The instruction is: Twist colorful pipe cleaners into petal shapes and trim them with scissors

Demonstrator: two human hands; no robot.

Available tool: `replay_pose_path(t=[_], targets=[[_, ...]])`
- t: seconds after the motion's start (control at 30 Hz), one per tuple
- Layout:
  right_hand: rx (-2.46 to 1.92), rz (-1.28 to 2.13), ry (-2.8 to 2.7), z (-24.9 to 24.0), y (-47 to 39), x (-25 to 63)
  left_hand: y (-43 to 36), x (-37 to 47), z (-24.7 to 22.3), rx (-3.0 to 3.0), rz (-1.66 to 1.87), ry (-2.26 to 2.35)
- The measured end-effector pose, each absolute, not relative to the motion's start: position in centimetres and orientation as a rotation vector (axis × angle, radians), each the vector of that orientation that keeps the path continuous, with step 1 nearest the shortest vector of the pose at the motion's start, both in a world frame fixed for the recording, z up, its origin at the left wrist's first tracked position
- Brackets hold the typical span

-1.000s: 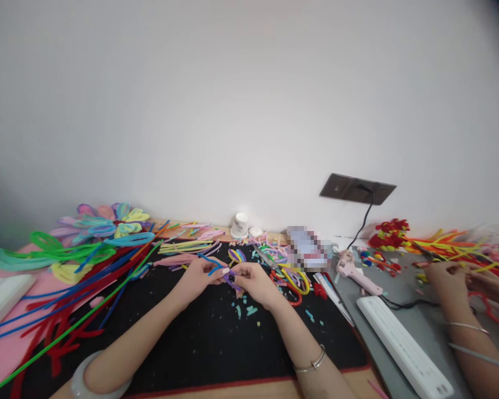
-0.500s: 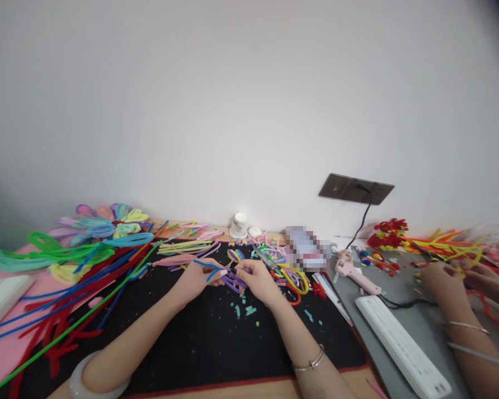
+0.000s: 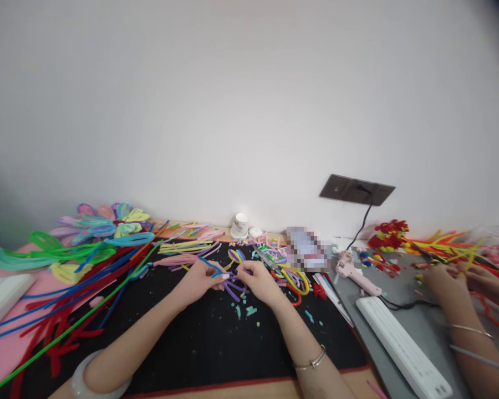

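Note:
Blue and purple pipe cleaners are pinched between my two hands above the black mat [image 3: 183, 349]. My left hand [image 3: 200, 281] is closed on a blue pipe cleaner [image 3: 208, 264], whose end sticks out over the fingers. Fingers of my right hand [image 3: 254, 280] close on the purple pipe cleaners [image 3: 233, 289], which fan out below the fingertips. Where the pieces meet is partly hidden by the fingers. Small turquoise scraps [image 3: 250, 311] lie on the mat just below my hands.
Long pipe cleaners [image 3: 83, 282] and a looped pastel bunch [image 3: 103, 219] lie at left. A white cup [image 3: 240, 223] stands by the wall. To the right are a pink glue gun [image 3: 357, 274], a white power strip [image 3: 403, 346] and a co-worker's hands [image 3: 449, 282].
My hands have shifted slightly and the purple pipe cleaners have turned between the fingers. The co-worker's yellow piece now stands more upright.

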State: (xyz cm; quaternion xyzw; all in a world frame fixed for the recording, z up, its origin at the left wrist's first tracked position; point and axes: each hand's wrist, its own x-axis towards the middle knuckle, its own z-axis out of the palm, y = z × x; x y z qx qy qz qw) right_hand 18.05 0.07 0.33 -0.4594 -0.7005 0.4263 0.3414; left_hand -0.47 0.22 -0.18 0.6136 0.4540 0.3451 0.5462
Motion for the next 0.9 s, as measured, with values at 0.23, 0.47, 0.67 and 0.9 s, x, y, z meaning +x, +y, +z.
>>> replay_pose_path(t=[0.23,0.47,0.67,0.9], targets=[[-1.234,1.201,-1.786,-0.01,0.19,18.08,0.22,-0.36,-0.29,1.473,0.871,1.043],[-1.124,1.455,-1.637,0.02,-0.15,17.95,0.29,-0.21,-0.69,1.271,0.985,1.047],[-1.122,1.328,-1.611,0.04,0.10,17.83,0.09,-0.16,-0.39,1.289,1.036,1.072],[-1.085,1.469,-1.465,-0.12,0.13,17.70,-0.15,-0.49,-0.25,1.553,1.023,0.930]])
